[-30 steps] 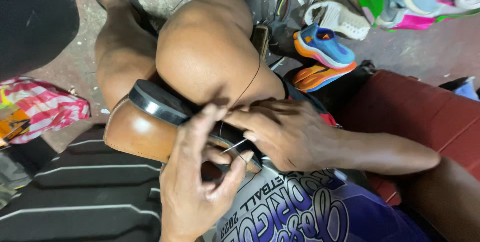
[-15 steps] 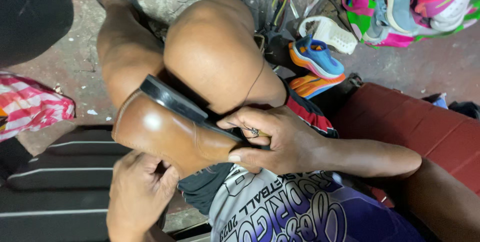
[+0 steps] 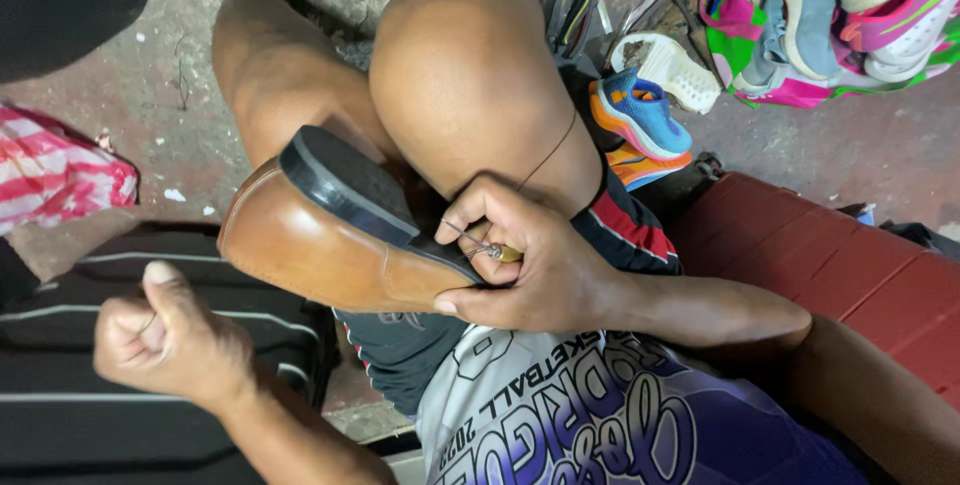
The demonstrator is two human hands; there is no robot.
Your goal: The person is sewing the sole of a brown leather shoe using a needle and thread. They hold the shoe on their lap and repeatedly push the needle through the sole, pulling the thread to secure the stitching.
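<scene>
Looks like mid-stitch on the sole: the brown shoe (image 3: 320,245) is wedged against the knee (image 3: 470,75), black sole up. The right hand (image 3: 530,265) pins it there, grip clamped on an awl (image 3: 480,248) right at the sole edge. The left hand (image 3: 170,340) is off to the side, fist closed tight, probably around thread (image 3: 548,153), though I can't see it in there. I'd guess the next move needs a firm, even pull. The awl's tip and the seam are hidden.
</scene>
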